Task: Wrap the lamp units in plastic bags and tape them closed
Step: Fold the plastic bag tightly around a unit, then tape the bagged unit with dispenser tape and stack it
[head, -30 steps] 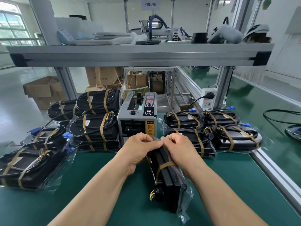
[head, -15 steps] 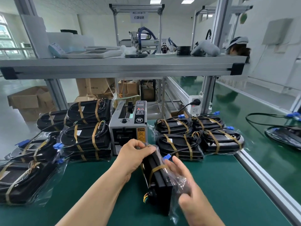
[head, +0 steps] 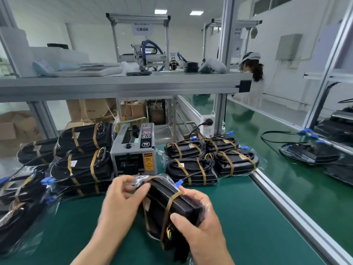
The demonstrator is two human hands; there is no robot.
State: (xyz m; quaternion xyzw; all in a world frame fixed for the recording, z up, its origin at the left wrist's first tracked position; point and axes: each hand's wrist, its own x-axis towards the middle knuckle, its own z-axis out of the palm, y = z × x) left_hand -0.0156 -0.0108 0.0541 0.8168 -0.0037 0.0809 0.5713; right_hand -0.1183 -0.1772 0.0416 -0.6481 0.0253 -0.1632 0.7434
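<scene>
Holding the bagged lamp point(head: 177, 204) over the counter point(head: 252, 217), our right hand point(head: 200, 232) grips its near end while our left hand point(head: 120, 203) pinches the bag point(head: 138, 179). Just behind stands a dispenser point(head: 133, 150), flanked by wrapped stacks point(head: 82, 165).

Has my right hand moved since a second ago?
Yes. The right hand has slid away from the tape dispenser, toward the camera, and now grips the near end of the lamp unit.
</scene>
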